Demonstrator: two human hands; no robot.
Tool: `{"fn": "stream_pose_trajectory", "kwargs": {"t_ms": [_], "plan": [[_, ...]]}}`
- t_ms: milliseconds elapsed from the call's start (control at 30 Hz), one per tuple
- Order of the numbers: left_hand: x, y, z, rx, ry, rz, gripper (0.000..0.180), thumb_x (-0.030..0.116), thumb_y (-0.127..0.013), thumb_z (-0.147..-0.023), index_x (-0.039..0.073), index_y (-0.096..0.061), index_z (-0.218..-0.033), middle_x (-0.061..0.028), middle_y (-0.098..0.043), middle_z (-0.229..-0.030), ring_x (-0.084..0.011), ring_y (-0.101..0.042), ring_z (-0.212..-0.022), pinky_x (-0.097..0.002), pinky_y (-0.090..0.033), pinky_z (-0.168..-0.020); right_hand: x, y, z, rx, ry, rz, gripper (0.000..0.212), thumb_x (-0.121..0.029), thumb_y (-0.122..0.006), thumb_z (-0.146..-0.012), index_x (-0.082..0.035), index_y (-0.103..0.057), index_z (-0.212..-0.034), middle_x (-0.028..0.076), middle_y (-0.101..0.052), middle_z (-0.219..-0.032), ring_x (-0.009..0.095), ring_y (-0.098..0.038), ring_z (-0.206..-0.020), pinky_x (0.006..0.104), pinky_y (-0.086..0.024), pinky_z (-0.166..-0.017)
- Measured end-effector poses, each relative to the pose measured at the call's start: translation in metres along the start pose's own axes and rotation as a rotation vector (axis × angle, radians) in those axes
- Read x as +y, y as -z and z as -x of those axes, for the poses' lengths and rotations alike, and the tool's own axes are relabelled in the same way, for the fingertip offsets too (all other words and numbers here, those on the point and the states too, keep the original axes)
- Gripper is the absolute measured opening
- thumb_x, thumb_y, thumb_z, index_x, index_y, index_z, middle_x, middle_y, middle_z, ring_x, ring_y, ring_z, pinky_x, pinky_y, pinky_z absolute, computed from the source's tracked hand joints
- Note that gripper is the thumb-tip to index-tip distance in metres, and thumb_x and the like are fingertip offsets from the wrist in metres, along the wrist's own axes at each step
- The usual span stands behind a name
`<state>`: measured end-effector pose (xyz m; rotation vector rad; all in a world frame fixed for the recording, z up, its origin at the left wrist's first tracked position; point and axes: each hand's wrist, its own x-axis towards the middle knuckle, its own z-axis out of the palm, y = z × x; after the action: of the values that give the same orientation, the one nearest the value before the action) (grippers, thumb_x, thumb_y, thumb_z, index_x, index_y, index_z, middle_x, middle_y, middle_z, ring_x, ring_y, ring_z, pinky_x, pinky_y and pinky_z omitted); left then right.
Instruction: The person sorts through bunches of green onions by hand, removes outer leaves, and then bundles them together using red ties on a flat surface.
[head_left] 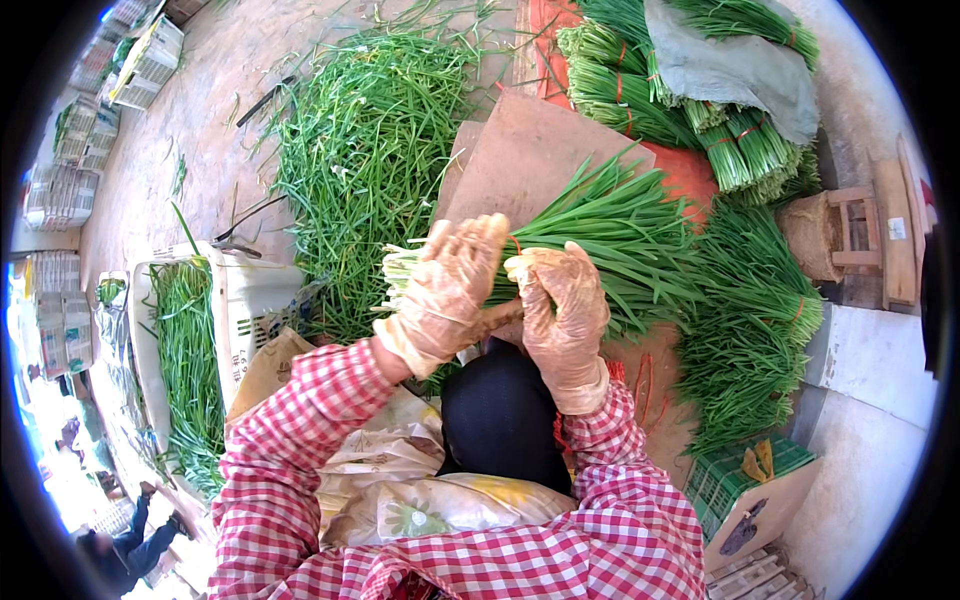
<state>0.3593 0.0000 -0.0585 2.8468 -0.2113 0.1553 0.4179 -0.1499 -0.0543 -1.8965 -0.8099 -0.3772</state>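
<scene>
Gloved left hand (447,290) and gloved right hand (562,305) both gripping bundle of green chives (600,225), lying across brown cardboard sheet (520,150); loose chive heap (365,150) spreading behind, white crate (245,300) standing at left.

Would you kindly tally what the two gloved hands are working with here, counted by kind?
Gloved hands: 2, left hand and right hand
Bunch of green chives held: 1
Brown cardboard sheet beneath: 1
White crate holding chives: 1
Total: 5
</scene>
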Motion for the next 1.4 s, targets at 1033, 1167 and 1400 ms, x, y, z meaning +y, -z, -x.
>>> {"fn": "stream_pose_trajectory", "kwargs": {"t_ms": [1033,1167,1400], "plan": [[-0.050,-0.047,-0.056,-0.260,0.548,0.226,0.052,0.046,-0.027,-0.099,0.013,-0.049,-0.132,-0.0119,-0.048,-0.136,-0.0275,-0.045,-0.124,-0.0414,-0.033,-0.102,0.044,-0.063,0.052,-0.628,-1.172,-1.175,0.032,-0.027,-0.068,-0.087,-0.002,-0.061,-0.105,0.004,-0.065,-0.088,0.010,-0.059,-0.069,0.0226,-0.047,-0.057],[-0.080,-0.058,-0.027,-0.255,0.557,1.130,0.045,0.036,-0.041,-0.100,-0.001,-0.062,-0.114,-0.0072,-0.066,-0.099,-0.0120,-0.056,-0.088,-0.0275,-0.046,-0.082,0.042,-0.072,0.064,-0.531,-0.884,-0.963,0.033,-0.016,-0.073,-0.083,0.000,-0.059,-0.108,0.005,-0.063,-0.094,0.011,-0.059,-0.077,0.0248,-0.048,-0.063],[-0.012,0.032,-0.036,0.261,0.397,1.447,0.048,0.035,-0.037,-0.101,-0.004,-0.059,-0.118,-0.0094,-0.065,-0.105,-0.0145,-0.058,-0.095,-0.0270,-0.043,-0.090,0.014,-0.016,0.005,-0.500,-0.435,-0.458,0.037,-0.017,-0.075,-0.080,-0.001,-0.061,-0.110,0.006,-0.064,-0.105,0.016,-0.059,-0.087,0.0316,-0.048,-0.080]]}}
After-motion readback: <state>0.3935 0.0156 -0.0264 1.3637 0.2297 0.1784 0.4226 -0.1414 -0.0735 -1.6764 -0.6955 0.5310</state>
